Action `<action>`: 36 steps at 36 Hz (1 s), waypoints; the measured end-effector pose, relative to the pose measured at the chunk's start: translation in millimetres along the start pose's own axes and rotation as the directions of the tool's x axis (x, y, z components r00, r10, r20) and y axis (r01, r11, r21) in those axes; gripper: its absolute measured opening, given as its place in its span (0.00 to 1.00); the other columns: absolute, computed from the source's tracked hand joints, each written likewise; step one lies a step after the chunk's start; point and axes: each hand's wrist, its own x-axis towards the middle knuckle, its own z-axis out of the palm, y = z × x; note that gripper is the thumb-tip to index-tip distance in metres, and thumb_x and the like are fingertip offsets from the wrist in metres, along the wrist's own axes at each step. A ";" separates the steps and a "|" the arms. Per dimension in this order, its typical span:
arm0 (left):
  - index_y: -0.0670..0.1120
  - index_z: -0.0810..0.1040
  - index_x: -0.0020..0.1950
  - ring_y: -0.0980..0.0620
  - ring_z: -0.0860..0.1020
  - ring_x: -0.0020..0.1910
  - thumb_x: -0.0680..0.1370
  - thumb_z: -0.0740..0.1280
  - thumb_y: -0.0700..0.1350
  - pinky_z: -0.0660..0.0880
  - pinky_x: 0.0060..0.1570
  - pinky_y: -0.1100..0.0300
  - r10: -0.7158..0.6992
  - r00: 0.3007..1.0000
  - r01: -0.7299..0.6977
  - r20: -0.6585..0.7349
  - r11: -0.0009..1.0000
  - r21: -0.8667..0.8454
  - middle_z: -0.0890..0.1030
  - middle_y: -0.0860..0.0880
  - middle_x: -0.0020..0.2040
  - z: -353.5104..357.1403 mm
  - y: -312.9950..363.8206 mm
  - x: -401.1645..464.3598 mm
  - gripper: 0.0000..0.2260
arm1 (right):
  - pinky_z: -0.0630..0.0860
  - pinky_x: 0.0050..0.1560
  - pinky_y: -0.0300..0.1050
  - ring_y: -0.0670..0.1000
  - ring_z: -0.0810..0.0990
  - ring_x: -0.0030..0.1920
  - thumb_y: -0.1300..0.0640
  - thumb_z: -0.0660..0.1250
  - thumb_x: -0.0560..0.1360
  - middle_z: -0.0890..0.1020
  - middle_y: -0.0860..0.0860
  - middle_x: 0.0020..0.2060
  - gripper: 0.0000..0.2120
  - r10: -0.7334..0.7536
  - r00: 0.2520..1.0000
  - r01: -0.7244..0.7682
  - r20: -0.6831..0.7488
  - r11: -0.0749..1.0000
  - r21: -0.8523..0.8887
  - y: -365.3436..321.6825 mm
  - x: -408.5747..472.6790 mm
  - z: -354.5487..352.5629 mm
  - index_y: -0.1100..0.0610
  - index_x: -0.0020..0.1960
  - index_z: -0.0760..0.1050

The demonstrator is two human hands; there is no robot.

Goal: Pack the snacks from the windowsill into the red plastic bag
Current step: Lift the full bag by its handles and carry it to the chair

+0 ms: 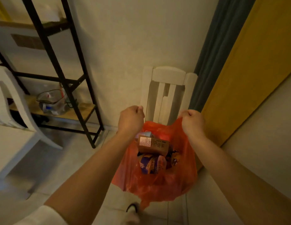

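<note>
While gripped by both fists, red plastic bag (159, 181) snack-stuffed, translucent.

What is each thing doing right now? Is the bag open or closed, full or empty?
Red bag: held up, mouth open, snacks inside.
Brown box: lying on top inside the bag.
Purple packet: inside, under the box.
Left hand: fist closed on the bag's edge.
Right hand: fist closed on the bag's edge.

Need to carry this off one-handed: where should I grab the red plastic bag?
Grip both handle loops together, from above. The left hand and right hand each pinch one at the top of the red plastic bag, whose thin walls sag under the snack packets.
</note>
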 end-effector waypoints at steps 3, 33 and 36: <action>0.43 0.78 0.41 0.51 0.73 0.37 0.82 0.54 0.47 0.68 0.41 0.59 0.006 0.999 -0.004 0.041 0.999 -0.052 0.76 0.49 0.37 19.6 0.8 43.6 0.17 | 0.72 0.39 0.44 0.50 0.76 0.37 0.52 0.57 0.80 0.77 0.50 0.34 0.15 0.014 0.999 -0.014 -0.045 1.000 -0.008 -1.9 39.4 12.2 0.56 0.41 0.77; 0.42 0.78 0.48 0.53 0.73 0.39 0.83 0.54 0.47 0.65 0.36 0.62 -0.021 0.986 0.020 0.167 1.000 0.012 0.76 0.49 0.40 162.2 14.3 252.4 0.15 | 0.70 0.48 0.44 0.52 0.76 0.46 0.56 0.57 0.81 0.78 0.52 0.47 0.14 0.230 0.963 -0.240 -0.140 0.969 -0.057 37.9 272.8 67.2 0.61 0.54 0.79; 0.41 0.78 0.49 0.51 0.75 0.42 0.83 0.54 0.47 0.66 0.39 0.61 -0.014 0.985 0.006 0.174 0.999 0.046 0.76 0.47 0.41 171.3 4.4 254.7 0.15 | 0.70 0.47 0.45 0.53 0.76 0.46 0.54 0.57 0.81 0.76 0.51 0.41 0.15 0.232 0.964 -0.243 -0.128 0.967 -0.081 51.0 278.5 70.5 0.60 0.48 0.79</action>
